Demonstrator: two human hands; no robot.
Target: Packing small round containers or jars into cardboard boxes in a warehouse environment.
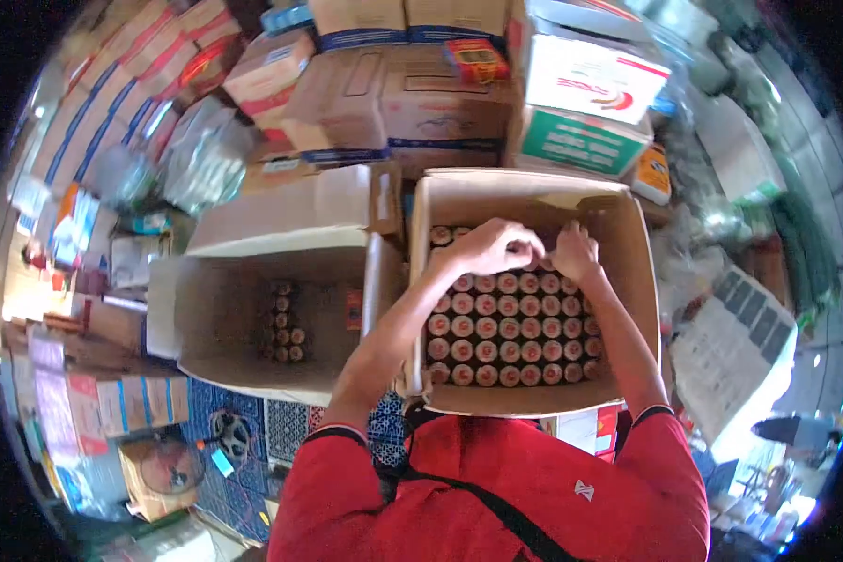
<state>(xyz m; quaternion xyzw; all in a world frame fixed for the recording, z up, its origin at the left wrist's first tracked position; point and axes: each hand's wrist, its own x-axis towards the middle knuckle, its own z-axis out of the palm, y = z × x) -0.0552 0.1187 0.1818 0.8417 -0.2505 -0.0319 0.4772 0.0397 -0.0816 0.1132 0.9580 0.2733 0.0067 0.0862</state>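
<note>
An open cardboard box stands in front of me, holding close rows of small cylindrical containers with round, pale, red-marked tops. My left hand is over the far rows inside this box, its fingers curled. Close to its right, my right hand is bent down over the same rows. The fingertips of the two hands nearly meet. Whether either hand holds a container cannot be told, since the fingers and blur hide it. To the left, a second open cardboard box holds several similar small containers and a small orange packet.
Stacked cardboard cartons rise behind the boxes, with a white and green carton at the back right. Filled plastic bags lie at the back left. A white carton stands at the right. A fan is at the lower left.
</note>
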